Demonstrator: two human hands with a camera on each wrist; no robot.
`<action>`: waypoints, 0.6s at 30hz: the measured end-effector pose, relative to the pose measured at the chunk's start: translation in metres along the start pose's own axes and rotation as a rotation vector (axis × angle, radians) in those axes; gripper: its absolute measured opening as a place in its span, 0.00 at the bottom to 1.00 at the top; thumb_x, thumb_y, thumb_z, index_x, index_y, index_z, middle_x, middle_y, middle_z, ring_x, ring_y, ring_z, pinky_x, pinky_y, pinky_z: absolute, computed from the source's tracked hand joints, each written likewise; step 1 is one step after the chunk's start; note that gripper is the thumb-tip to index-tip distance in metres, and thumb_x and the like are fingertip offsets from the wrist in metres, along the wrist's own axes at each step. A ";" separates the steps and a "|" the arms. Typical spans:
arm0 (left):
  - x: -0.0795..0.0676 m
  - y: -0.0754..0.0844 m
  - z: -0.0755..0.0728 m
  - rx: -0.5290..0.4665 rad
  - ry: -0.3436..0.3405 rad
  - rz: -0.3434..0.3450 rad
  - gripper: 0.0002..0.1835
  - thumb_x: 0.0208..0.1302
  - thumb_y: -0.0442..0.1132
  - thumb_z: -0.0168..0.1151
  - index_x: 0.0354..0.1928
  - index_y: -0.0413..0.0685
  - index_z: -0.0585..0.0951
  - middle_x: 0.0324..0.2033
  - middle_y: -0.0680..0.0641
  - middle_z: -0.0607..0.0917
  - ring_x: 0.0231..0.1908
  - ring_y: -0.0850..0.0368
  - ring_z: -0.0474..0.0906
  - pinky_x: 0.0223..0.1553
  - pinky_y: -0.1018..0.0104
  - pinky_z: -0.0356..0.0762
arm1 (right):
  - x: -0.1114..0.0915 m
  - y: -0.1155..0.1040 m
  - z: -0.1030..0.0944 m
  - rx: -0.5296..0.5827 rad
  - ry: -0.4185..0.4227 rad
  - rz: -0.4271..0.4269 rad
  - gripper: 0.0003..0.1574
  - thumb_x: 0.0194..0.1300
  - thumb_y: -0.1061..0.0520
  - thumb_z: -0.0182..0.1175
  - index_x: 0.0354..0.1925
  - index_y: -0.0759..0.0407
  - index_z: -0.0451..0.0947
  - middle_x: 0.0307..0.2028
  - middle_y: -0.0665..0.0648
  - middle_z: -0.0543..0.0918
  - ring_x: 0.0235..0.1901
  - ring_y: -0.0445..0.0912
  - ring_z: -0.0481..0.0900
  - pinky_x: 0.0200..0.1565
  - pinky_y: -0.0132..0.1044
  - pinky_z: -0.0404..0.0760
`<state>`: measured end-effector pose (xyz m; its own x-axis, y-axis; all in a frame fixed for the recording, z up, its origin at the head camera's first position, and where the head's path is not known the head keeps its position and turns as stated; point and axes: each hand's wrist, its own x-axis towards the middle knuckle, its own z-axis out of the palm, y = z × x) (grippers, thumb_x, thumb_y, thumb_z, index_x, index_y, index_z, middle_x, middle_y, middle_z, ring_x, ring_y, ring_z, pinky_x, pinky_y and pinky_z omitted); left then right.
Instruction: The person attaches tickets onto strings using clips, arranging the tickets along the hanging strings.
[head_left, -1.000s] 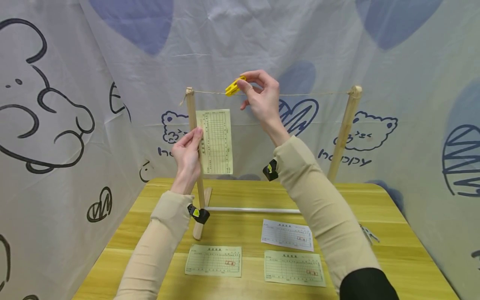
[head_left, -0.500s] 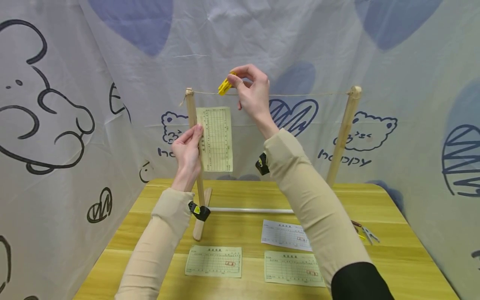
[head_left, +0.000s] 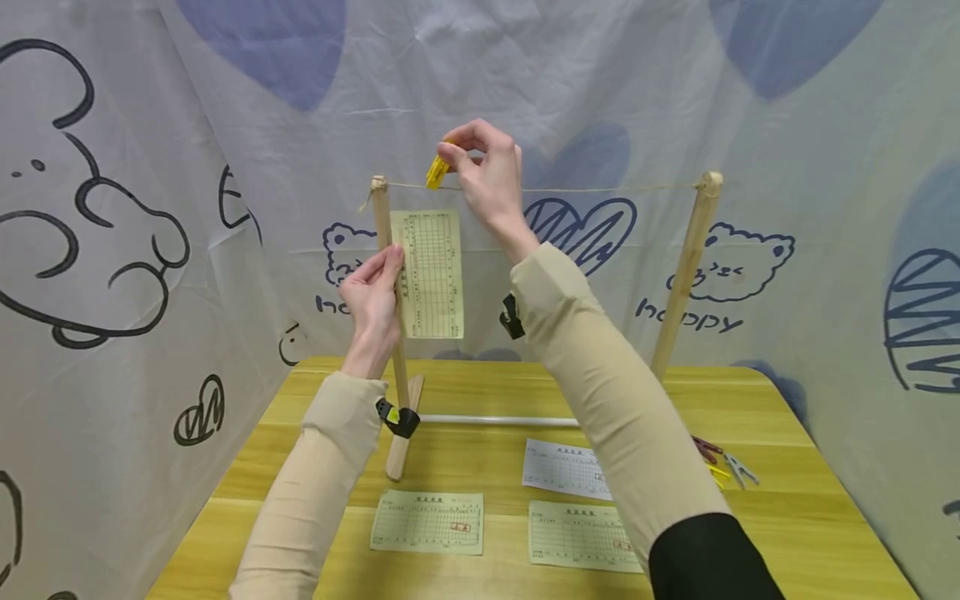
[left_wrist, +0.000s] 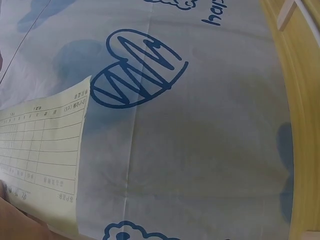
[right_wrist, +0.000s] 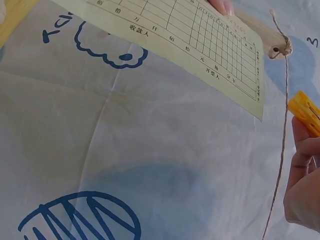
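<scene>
Above the desk [head_left: 495,392], toward its far-left corner, the left hand [head_left: 371,298] pinches a pale slip [head_left: 435,275] by its left edge — seemingly to leave the top free below the string [head_left: 585,190] — while the right hand [head_left: 491,175] pinches a yellow clip [head_left: 437,173], now farther left along the string, the slip slightly higher than before.

So you've got both arms stretched out front, beige sleeves on each, bare wrists showing past the cuffs. Your left arm [head_left: 307,492] angles up and your left hand [head_left: 371,300] is the lower of the two, thumb and fingers in a pinch. Your right arm [head_left: 600,383] slants up and inward, so your right hand [head_left: 491,179] sits higher, bent fingers and thumb pinching too, tips pointing left. The hands are apart, not touching.
</scene>
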<state>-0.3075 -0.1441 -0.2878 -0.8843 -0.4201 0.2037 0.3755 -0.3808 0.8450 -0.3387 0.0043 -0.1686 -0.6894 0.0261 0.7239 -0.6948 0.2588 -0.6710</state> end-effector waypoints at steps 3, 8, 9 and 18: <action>0.001 0.001 0.000 -0.002 0.007 0.000 0.14 0.62 0.37 0.70 0.49 0.39 0.85 0.33 0.53 0.91 0.34 0.63 0.88 0.42 0.73 0.86 | 0.002 -0.002 0.002 -0.034 -0.016 0.009 0.11 0.66 0.57 0.67 0.41 0.65 0.84 0.39 0.62 0.89 0.39 0.49 0.88 0.43 0.29 0.84; 0.002 0.002 0.001 -0.001 0.012 -0.003 0.13 0.62 0.37 0.71 0.47 0.40 0.86 0.32 0.54 0.91 0.33 0.63 0.88 0.41 0.73 0.86 | 0.004 -0.006 0.006 -0.091 -0.043 0.028 0.11 0.67 0.56 0.66 0.42 0.63 0.84 0.40 0.60 0.89 0.40 0.48 0.87 0.43 0.29 0.83; 0.002 0.002 0.001 0.001 0.012 -0.003 0.14 0.61 0.38 0.71 0.47 0.40 0.86 0.32 0.54 0.91 0.33 0.63 0.88 0.40 0.73 0.86 | 0.004 -0.006 0.007 -0.099 -0.048 0.031 0.11 0.67 0.56 0.66 0.42 0.63 0.84 0.40 0.60 0.89 0.40 0.48 0.87 0.44 0.29 0.83; 0.004 0.003 0.001 0.008 0.013 0.011 0.16 0.62 0.38 0.71 0.49 0.37 0.85 0.31 0.54 0.91 0.33 0.62 0.88 0.41 0.73 0.86 | 0.009 -0.011 0.010 -0.227 -0.131 0.044 0.11 0.70 0.53 0.64 0.44 0.60 0.84 0.39 0.57 0.89 0.39 0.46 0.83 0.40 0.28 0.74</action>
<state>-0.3100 -0.1458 -0.2841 -0.8765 -0.4349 0.2065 0.3830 -0.3698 0.8465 -0.3389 -0.0081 -0.1563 -0.7490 -0.0792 0.6578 -0.6098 0.4705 -0.6377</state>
